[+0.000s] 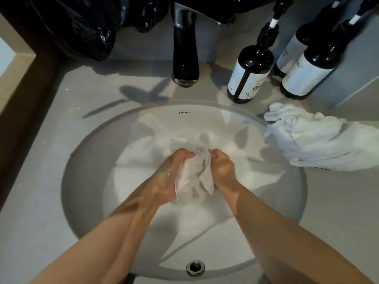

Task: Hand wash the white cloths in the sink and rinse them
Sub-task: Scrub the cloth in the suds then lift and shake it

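Both hands, left hand [168,177] and right hand [222,171], fingers curled tight round one white cloth [194,177] over sink [86,177]. Second cloth [320,140] lies on counter [41,160]. Three pump bottles [251,72], tops cropped. Basin water blurry.

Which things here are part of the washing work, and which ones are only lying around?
Part of the job: the cloth squeezed between the left hand and right hand, the sink, the tap, the second cloth on the counter.

Just lying about: black plastic bag, pump bottles.
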The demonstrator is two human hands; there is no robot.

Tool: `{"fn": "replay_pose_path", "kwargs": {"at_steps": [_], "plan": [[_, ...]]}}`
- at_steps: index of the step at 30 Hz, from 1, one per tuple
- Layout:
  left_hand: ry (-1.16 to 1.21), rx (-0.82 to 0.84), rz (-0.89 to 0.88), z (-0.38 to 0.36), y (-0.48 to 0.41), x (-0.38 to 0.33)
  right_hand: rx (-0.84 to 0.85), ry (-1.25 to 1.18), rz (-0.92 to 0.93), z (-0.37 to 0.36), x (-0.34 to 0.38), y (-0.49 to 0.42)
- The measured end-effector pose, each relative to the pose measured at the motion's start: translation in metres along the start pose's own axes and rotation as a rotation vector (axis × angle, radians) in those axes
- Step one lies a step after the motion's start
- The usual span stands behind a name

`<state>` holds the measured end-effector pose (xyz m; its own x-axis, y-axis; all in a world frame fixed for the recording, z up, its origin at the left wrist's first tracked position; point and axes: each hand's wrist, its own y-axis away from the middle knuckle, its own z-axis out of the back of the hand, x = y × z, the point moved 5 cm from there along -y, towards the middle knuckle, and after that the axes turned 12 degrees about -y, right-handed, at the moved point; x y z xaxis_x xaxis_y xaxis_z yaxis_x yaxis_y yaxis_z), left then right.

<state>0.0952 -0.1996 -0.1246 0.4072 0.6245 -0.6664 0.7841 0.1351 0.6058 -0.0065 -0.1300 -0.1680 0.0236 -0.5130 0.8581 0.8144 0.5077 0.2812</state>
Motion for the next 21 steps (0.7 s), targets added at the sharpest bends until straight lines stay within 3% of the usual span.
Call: {"fn": "replay_pose_path", "kwargs": {"at_steps": [2, 4, 6, 8, 11, 13, 16, 18, 21], "plan": [[-0.052, -0.12, -0.079, 0.013, -0.009, 0.0, -0.034, -0.035, -0.003, 0.003, -0.002, 0.001], [-0.161, -0.353, -0.172, 0.036, -0.012, -0.005, -0.186, -0.103, 0.071, 0.012, 0.003, 0.005], [-0.285, -0.523, -0.145, 0.061, -0.011, -0.004, -0.252, -0.095, 0.042, 0.016, 0.005, 0.008], [-0.385, -0.422, -0.056, 0.068, -0.013, 0.005, -0.166, 0.09, -0.013, 0.007, 0.006, 0.018], [-0.869, -0.274, 0.04, 0.065, -0.017, 0.024, 0.002, 0.643, 0.364, -0.027, 0.005, 0.042], [-0.993, -0.241, 0.02, 0.067, -0.023, 0.031, 0.211, 0.765, 0.237, -0.035, -0.017, 0.043], [-0.648, -0.226, 0.006, 0.07, -0.024, 0.026, 0.279, 0.703, 0.085, -0.028, -0.035, 0.026], [-0.402, -0.275, -0.116, 0.076, -0.023, 0.016, 0.24, 0.442, 0.088, -0.026, -0.025, 0.016], [-0.014, -0.019, -0.186, 0.061, -0.025, 0.009, 0.113, 0.105, 0.179, -0.009, 0.01, 0.022]]}}
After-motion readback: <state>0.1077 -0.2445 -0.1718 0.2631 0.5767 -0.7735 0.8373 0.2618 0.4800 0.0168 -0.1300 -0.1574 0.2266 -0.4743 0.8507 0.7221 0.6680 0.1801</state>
